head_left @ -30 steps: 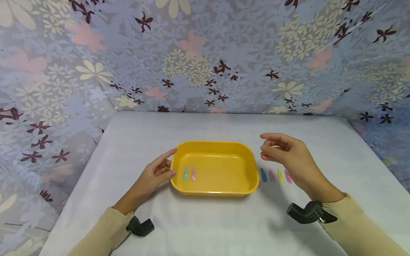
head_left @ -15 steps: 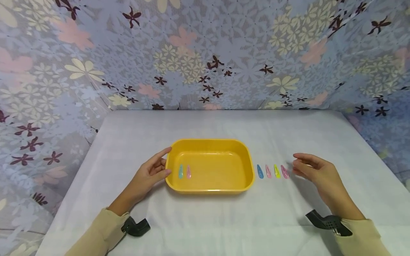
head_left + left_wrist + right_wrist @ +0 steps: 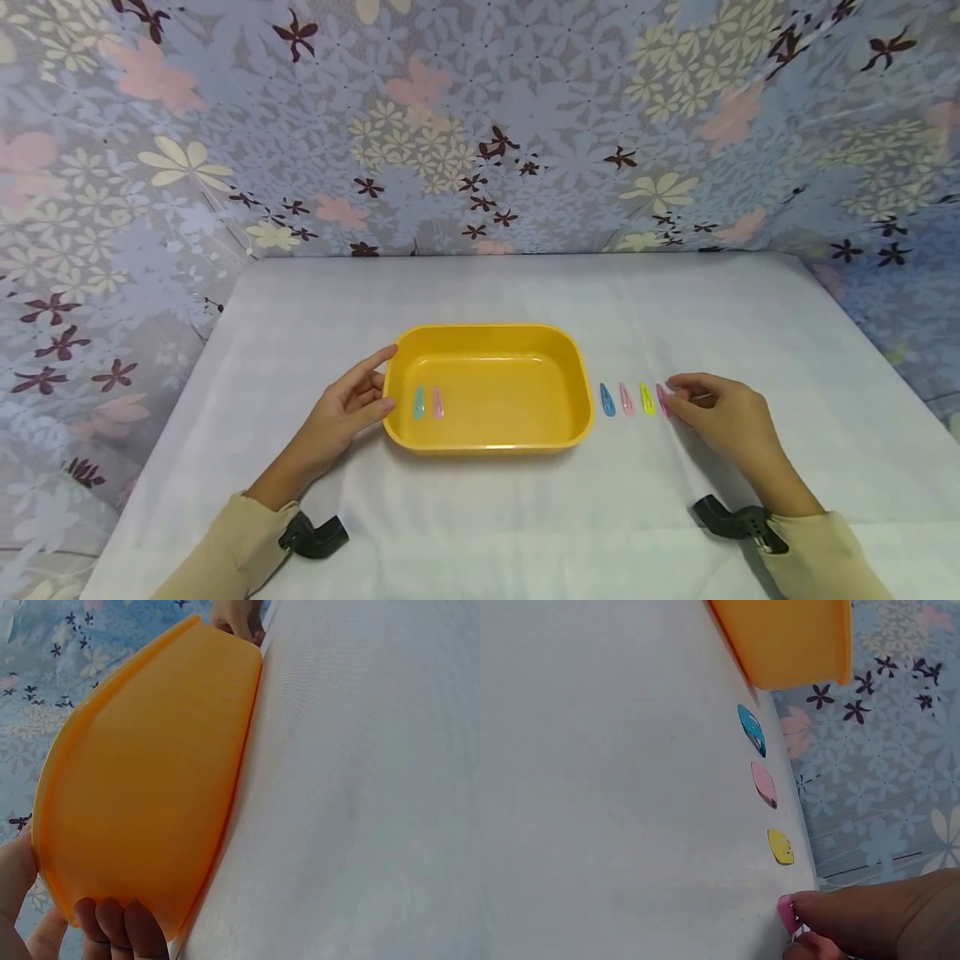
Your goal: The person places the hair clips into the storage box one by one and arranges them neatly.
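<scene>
A yellow tray [image 3: 487, 392] with raised walls stands mid-table. My left hand [image 3: 341, 417] holds its left end, fingertips at the rim and against the outer wall; the left wrist view shows several fingers [image 3: 142, 930] on that wall. Inside lie a teal hair clip [image 3: 419, 402] and a light pink hair clip [image 3: 438, 402]. To the right of the tray, a row runs from a blue hair clip [image 3: 607, 400] through a pale pink one to a yellow hair clip [image 3: 647, 398]. At the row's right end my right hand [image 3: 723, 417] pinches a bright pink hair clip [image 3: 788, 913] between thumb and finger.
White cloth covers the table [image 3: 525, 525]. Flower-patterned fabric [image 3: 480, 125] rises behind it and along both sides. A black wrist camera [image 3: 313, 536] sits at the left sleeve, and another wrist camera [image 3: 738, 525] at the right.
My right hand has swung from beside the tray out to the right, then come down and back left to the bright pink hair clip. The left hand stays at the tray.
</scene>
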`<state>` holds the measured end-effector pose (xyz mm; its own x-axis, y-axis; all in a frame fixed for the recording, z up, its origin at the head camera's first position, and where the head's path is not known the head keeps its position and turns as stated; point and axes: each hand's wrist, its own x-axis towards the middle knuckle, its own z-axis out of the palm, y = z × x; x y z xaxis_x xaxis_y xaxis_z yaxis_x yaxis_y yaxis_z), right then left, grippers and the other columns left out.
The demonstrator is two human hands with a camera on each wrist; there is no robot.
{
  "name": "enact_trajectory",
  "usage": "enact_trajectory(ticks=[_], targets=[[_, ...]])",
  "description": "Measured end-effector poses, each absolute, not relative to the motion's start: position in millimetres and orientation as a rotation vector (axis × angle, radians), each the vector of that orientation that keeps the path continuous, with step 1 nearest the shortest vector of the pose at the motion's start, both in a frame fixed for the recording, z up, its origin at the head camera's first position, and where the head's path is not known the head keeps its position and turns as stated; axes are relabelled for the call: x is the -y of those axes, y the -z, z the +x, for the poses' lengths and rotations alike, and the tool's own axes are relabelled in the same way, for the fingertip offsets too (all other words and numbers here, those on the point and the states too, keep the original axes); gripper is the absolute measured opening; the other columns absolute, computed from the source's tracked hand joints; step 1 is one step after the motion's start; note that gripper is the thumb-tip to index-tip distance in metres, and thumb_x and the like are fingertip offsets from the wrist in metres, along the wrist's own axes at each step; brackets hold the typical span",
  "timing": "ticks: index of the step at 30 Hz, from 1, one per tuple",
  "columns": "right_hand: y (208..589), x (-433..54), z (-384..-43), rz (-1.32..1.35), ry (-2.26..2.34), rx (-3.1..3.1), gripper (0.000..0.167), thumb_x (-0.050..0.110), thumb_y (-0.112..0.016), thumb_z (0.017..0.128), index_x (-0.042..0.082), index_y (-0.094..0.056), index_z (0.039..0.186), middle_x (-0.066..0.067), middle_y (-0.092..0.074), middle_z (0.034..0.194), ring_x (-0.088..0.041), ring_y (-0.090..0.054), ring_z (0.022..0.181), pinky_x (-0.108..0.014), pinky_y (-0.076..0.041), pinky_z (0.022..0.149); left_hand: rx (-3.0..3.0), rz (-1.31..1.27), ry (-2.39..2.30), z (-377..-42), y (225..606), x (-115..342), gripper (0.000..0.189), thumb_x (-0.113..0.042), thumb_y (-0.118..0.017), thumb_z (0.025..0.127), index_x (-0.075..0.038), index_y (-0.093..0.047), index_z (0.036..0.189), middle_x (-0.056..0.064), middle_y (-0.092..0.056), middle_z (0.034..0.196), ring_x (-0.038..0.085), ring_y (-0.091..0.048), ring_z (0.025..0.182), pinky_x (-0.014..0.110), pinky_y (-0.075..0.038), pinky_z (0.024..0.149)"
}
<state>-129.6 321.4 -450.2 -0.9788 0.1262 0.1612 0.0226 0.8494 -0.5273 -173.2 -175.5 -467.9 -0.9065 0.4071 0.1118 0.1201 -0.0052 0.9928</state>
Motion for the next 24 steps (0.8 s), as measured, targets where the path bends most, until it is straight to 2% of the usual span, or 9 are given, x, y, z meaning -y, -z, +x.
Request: enact_trajectory(ticks=[12, 24], targets=[[447.1, -314.9, -131.8, -0.058, -0.77, 2.854, 0.021, 0.015, -0.077, 0.091, 0.005, -0.077, 0.109, -0.001, -0.068, 0.083, -0.019, -0.058, 0.075, -0.026, -0.042, 0.059, -2.03, 0.578, -2.03, -173.1, 469.7, 174.9, 0.069, -0.003, -0.068, 0.098, -0.013, -0.038, 0.159, 0.027, -0.053, 0.121, 0.019, -0.061, 0.097, 0.023, -0.057, 0.084], [444.0, -312.4, -134.3, -0.016, -0.771, 2.928, 0.023, 0.013, -0.076, 0.09, 0.005, -0.075, 0.112, 0.0, -0.068, 0.084, -0.017, -0.06, 0.074, -0.028, -0.043, 0.06, -2.026, 0.576, -2.035, -172.9, 467.9, 174.6, 0.069, 0.0, -0.066, 0.097, -0.012, -0.038, 0.159, 0.028, -0.053, 0.12, 0.02, -0.061, 0.097, 0.024, -0.057, 0.084]])
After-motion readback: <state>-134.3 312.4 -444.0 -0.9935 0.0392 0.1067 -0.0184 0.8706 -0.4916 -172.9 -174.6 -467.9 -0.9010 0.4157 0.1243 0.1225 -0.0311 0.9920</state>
